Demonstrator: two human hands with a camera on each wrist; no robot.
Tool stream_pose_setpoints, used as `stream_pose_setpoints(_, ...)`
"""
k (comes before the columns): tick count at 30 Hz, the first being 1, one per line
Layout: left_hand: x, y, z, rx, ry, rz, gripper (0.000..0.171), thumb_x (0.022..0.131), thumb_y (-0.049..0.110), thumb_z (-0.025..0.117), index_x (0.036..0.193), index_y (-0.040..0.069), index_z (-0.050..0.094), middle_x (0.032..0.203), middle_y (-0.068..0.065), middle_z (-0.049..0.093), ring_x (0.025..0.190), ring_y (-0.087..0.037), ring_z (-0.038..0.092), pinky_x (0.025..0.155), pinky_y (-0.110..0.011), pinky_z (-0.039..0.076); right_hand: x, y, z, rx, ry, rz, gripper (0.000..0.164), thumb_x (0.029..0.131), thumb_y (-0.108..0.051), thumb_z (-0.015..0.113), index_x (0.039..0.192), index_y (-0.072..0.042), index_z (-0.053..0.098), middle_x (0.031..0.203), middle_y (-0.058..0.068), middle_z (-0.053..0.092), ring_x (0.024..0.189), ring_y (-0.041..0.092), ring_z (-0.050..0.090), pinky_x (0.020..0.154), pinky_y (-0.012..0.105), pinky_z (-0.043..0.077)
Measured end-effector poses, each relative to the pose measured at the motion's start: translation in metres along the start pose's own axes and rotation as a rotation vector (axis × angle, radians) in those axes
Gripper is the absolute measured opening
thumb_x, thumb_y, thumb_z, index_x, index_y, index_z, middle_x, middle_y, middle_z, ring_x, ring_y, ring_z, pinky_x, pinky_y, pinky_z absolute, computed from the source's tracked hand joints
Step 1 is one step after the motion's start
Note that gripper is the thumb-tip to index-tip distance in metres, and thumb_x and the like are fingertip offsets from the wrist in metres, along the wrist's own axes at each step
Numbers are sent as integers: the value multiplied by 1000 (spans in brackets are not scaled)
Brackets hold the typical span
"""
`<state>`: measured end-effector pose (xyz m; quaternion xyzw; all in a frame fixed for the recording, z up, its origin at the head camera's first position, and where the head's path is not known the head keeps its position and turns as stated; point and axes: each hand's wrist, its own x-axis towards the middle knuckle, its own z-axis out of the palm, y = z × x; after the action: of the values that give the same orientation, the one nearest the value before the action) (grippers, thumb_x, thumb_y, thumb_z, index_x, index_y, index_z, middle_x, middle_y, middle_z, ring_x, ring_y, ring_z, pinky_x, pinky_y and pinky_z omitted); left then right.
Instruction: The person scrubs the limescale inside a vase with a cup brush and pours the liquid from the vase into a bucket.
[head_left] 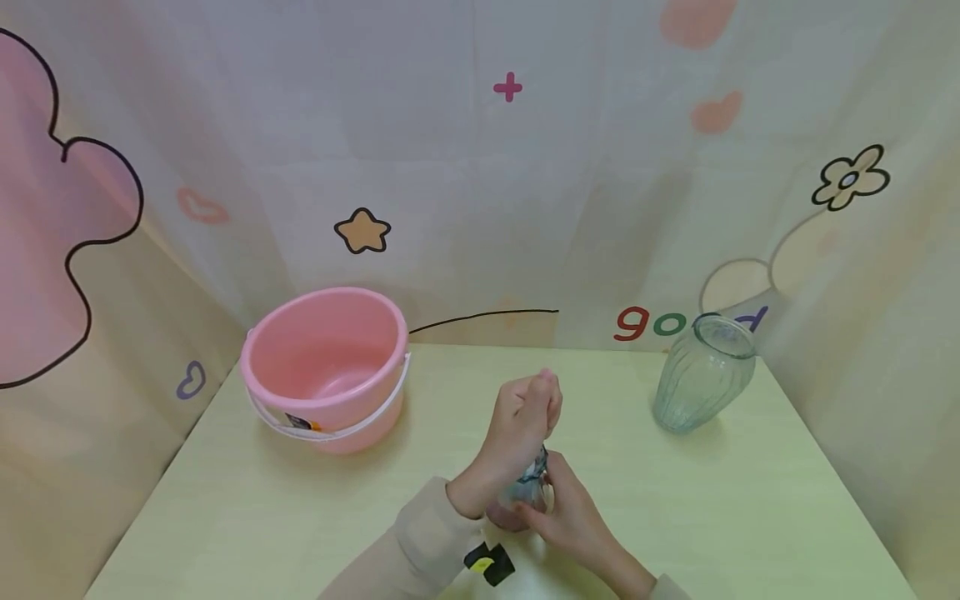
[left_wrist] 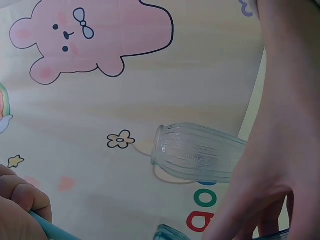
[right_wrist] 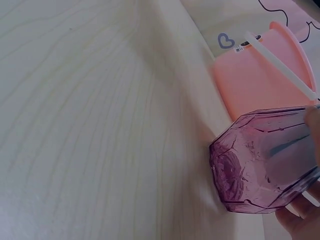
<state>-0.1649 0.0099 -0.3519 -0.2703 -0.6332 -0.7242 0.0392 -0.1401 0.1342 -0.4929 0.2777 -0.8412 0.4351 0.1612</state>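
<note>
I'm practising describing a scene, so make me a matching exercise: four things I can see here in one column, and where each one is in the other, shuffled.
Things:
1. bucket
2. ribbed vase
3. faceted vase
4. teal rod

Places:
A. on the right side of the table
B. gripped in the left hand
C. on the left side of the table
D. held by the right hand

Pairs: 1-C, 2-A, 3-D, 4-B
</note>
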Motion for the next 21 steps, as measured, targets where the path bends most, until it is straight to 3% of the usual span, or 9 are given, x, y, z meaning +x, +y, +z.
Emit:
stream_pose_setpoints(11, -10, -14, 2, 9, -7, -81, 46, 98, 21, 30, 54, 7, 33, 48, 0, 30, 43, -15, 25, 43, -24, 21, 1, 2, 0, 27, -3, 2, 60, 68, -9, 75, 119, -12, 43, 108, -3, 50, 93, 12, 49, 72, 36, 48)
stream_pose_setpoints(21, -16, 10, 5, 13, -6, -72, 43, 97, 17, 30, 55, 6, 32, 50, 1, 30, 46, -13, 27, 48, -23, 24, 0, 3, -1, 20, -10, 1, 63, 67, -10, 75, 121, -10, 42, 109, -3, 49, 93, 12, 49, 72, 35, 48)
